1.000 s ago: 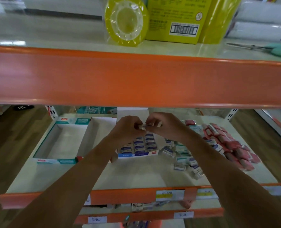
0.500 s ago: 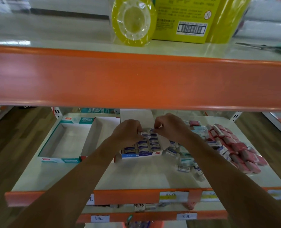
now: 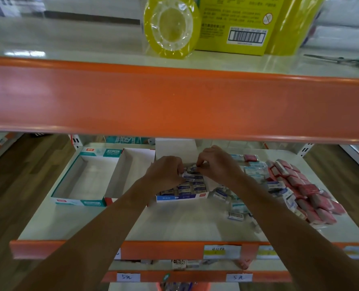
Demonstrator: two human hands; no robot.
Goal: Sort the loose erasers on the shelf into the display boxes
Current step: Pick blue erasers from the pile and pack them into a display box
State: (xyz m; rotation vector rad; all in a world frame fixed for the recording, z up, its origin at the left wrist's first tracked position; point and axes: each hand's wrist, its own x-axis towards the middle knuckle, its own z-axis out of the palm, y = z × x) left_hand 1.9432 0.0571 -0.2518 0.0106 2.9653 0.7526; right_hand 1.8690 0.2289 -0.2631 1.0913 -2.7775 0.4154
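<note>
Head view: left hand (image 3: 165,171) and right hand (image 3: 216,162) pinch eraser (image 3: 190,174).

"5元" on 2 btm-rail price tags (image 3: 128,277)

- Dim, muted indoor light; colours flat, detail slightly soft throughout.
- White glare patch from overhead lighting on the glossy upper shelf (image 3: 25,53), at left.
- Bright highlights on the plastic wrap of the yellow tape roll (image 3: 171,28).
- Faint, soft shadows across the pale lower shelf (image 3: 184,225).
- Wide-angle bowing of the orange shelf edge (image 3: 174,101); blurred, stretched corners.
</note>
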